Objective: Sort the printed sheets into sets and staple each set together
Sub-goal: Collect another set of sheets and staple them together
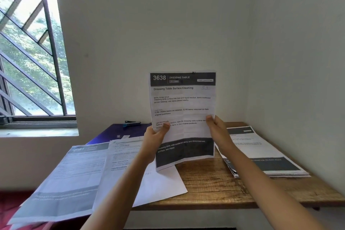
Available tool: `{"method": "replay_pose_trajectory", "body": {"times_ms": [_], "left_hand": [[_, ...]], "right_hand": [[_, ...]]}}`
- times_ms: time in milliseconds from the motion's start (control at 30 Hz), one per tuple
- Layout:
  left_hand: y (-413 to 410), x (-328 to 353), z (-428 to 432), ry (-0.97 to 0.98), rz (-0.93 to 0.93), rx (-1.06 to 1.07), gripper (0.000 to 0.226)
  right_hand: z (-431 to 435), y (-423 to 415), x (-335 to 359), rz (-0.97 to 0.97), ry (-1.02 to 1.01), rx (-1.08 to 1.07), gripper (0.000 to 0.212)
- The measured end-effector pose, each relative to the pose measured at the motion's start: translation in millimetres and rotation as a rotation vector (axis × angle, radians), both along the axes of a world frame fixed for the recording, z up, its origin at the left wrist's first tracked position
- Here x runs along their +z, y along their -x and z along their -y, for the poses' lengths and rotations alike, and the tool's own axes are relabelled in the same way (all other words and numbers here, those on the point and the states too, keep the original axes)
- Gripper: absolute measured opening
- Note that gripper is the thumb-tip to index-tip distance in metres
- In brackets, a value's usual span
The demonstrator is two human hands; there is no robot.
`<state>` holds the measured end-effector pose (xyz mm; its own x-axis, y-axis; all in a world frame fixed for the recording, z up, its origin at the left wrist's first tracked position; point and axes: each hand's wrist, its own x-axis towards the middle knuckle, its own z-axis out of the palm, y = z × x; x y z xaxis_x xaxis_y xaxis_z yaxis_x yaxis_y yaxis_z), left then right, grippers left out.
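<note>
White paper with a dark header band, the printed sheet [183, 102] marked "3638 DRESSING TABLE" is held upright in front of the wall, above the wooden table [214, 183]. Both hands grip it at its side edges, a little below its middle. The left hand [155, 137] pinches the left edge, its thumb lying across the printed face and its fingers curled out of sight behind the paper. The right hand [219, 131] pinches the right edge in the same way, thumb on the front, fingers hidden behind. The sheet shows fold creases, and its dark lower band bends slightly towards the camera. Whether 1 sheet or several are held together cannot be told.

On the right of the table lies a stack of printed sheets [261, 153], well apart from the held one. On the left, 2 more printed pages [74, 173] overlap and hang past the table's front edge, with a plain white sheet [164, 183] beside them under the left forearm. A dark stapler [131, 123] with a blue end rests on a purple folder [113, 132] at the back left, near the wall. A barred window [28, 52] is at the left.
</note>
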<state>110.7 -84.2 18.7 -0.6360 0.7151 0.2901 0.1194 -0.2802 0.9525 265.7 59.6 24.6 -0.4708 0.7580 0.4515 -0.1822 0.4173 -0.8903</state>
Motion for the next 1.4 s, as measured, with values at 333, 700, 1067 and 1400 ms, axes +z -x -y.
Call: {"method": "replay_pose_trajectory", "body": {"times_ms": [333,700,1067,1400], "left_hand": [[-5,-8,-5,0.020,-0.001,0.056,0.014],[-2,-1,-1,0.115,-0.064,0.092,0.018],[4,14,11,0.258,-0.105,-0.048,0.011],[-7,18,20,0.286,0.025,-0.142,0.011]], "right_hand": [[12,4,-7,-0.001,-0.039,-0.039,0.022],[4,0,-4,0.032,-0.054,-0.046,0.021],[-20,-4,56,-0.043,0.108,0.021,0.023],[-37,-12,97,-0.151,0.164,-0.050,0.024]]}}
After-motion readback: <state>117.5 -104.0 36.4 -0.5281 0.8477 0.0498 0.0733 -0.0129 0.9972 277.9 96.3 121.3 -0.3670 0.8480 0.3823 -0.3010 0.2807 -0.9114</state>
